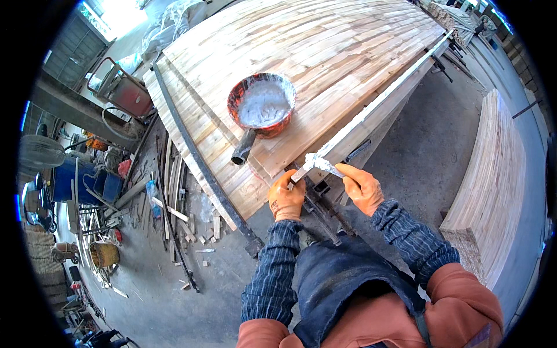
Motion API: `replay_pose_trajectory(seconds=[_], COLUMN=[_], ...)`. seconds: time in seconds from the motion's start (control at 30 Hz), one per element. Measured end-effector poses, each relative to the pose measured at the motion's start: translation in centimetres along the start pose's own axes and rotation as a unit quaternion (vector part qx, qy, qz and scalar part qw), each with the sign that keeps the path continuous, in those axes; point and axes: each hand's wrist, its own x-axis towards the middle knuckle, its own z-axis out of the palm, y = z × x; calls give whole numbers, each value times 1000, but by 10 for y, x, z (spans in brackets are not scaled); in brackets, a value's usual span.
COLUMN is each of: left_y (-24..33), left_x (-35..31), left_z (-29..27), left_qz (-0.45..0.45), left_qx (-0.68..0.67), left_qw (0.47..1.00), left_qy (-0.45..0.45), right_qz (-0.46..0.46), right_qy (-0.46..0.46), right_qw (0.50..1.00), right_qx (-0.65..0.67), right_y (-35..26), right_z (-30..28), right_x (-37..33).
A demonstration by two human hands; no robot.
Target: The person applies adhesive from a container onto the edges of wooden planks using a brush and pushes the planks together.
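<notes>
Here your left hand [286, 200] gripped the long wooden strip's [377, 104] end while your right hand [361, 187] pinched a glue-laden scraper [325, 165] beside the planked surface [325, 52].

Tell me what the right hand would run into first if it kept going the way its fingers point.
The right hand points left, toward the glue-smeared end of the long thin strip it pinches. Past that, the left hand looks like the first thing in line, though depth is hard to judge here.

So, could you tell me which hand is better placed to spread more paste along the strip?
Probably the right hand: it holds the paste-laden tool, while the left hand steadies the strip.
</notes>
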Motion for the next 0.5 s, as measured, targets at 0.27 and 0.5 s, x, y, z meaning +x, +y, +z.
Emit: replay_pose_trajectory(seconds=[0.27, 0.5], left_y=[-5, -19], left_x=[-1, 0], left_z=[-1, 3], left_qz=[-10, -11], left_qx=[-46, -57], left_qw=[999, 998], left_qy=[-5, -16], right_qz=[87, -8], right_qy=[-58, -67], right_qw=[993, 997], right_qx=[60, 26], right_y=[-28, -35], right_z=[6, 22], right_x=[-12, -16])
